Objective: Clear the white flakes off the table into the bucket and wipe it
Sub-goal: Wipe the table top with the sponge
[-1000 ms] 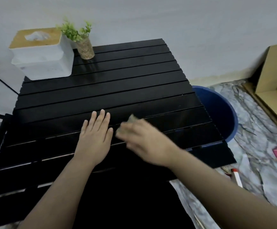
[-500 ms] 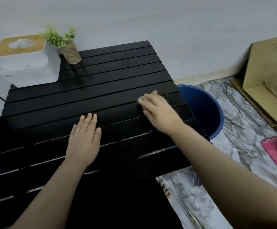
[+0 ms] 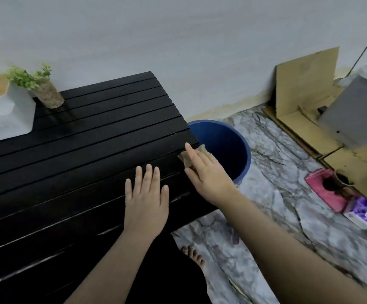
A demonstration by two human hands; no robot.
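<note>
A black slatted table fills the left half of the view. My right hand presses a small brownish cloth flat against the table's right edge, right above the blue bucket that stands on the floor beside the table. My left hand lies flat on the table, fingers apart, holding nothing, a little left of the right hand. I see no white flakes on the dark slats.
A white tissue box and a small potted plant stand at the table's far left. On the marble floor lie cardboard, a grey box, a pink item and a purple packet. A bare foot shows below the table.
My right hand slid the cloth from the table's middle rightwards to the edge over the bucket. The view swung right. My left hand stayed flat on the table.
</note>
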